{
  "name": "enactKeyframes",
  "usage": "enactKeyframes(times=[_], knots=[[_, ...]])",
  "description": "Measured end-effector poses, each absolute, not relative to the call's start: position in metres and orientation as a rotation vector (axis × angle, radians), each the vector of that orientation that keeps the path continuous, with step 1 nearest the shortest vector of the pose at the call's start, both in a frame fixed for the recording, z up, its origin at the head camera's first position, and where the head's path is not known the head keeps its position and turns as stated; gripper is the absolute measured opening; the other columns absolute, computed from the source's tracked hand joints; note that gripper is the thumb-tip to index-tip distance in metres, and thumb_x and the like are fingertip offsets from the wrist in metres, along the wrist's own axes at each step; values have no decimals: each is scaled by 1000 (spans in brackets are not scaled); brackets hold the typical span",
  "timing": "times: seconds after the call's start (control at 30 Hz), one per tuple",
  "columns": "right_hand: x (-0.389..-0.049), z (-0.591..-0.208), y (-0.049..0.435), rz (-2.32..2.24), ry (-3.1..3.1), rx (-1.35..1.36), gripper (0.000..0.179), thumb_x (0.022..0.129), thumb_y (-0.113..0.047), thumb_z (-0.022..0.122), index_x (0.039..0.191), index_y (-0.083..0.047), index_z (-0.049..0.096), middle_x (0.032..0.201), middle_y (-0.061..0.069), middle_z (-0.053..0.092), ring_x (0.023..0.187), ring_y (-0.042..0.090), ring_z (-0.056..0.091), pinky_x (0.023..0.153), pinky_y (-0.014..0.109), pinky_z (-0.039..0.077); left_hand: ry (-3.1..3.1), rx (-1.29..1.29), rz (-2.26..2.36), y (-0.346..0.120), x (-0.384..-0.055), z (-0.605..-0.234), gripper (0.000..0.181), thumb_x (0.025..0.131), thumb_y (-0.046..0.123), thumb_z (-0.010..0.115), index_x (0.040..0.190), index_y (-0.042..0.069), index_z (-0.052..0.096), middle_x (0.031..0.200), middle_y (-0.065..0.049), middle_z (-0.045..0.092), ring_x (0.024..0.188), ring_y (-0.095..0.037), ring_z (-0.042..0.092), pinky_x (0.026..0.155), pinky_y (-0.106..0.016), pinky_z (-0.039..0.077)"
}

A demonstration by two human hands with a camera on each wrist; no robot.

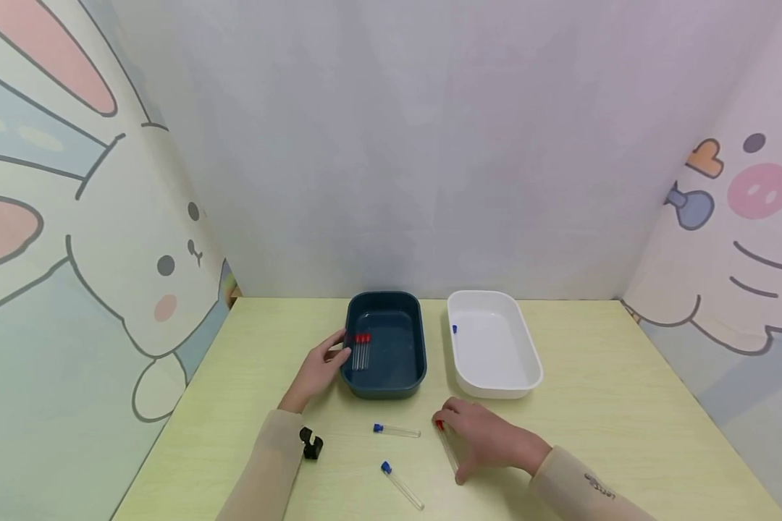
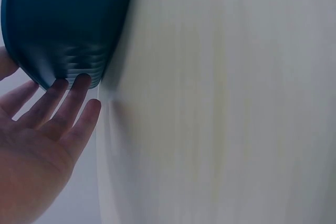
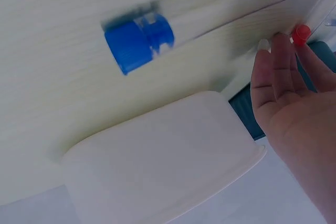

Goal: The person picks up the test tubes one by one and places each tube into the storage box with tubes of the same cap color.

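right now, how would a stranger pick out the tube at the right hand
Start at the white tray on the table, then come toward the camera wearer to the right hand. At that hand is a clear, red-capped tube; the two tubes to its left are blue-capped.

**Clear Above, Murky at the Wrists**

We get bright, even light in the head view, with soft shadow under the right hand. Our left-wrist view is dim and bluish: pale glints mark the dark tray by the left fingertips, and the tabletop beyond them smears into streaks. In the dim right-wrist view, a slightly blurred blue cap casts shadow left of the fingers.
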State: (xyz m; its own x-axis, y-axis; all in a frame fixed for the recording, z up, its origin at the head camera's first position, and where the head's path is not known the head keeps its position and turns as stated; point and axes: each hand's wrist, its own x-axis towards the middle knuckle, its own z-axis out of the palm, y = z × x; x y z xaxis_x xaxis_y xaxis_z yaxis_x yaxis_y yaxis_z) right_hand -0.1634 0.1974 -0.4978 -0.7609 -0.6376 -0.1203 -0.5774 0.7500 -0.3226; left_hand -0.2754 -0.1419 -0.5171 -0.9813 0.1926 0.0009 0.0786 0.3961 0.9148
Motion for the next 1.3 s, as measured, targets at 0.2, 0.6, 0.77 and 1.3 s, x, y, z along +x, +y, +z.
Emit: enactKeyframes(times=[0.2,0.6,0.77,1.3], knots=[[-163,-501,198,-360,2778,-994,82,61,-42,97,128,-12,62,120,-4,58,105,10,55,97,30,53,2536,246,1649,-142,-276,-518,55,108,25,56,159,15,41,158,-18,48,135,-36,59,111,-51,50],[-165,-487,194,-441,2806,-1016,85,66,-43,95,136,-10,57,127,-2,58,112,13,59,100,31,54,2552,249,1638,-142,-276,-517,54,108,25,56,159,15,41,159,-18,47,135,-37,59,112,-52,50],[-167,-476,191,-490,2774,-961,85,69,-41,94,138,-10,56,130,0,58,111,16,59,97,33,55,2546,249,1640,-142,-276,-518,55,108,26,56,159,15,41,160,-18,46,135,-37,59,112,-52,50],[-181,-448,183,-575,2774,-939,87,74,-41,93,144,-8,53,135,3,58,111,23,63,94,38,56,2539,263,1648,-143,-274,-516,55,108,25,56,159,13,40,159,-19,47,135,-38,59,111,-52,51]])
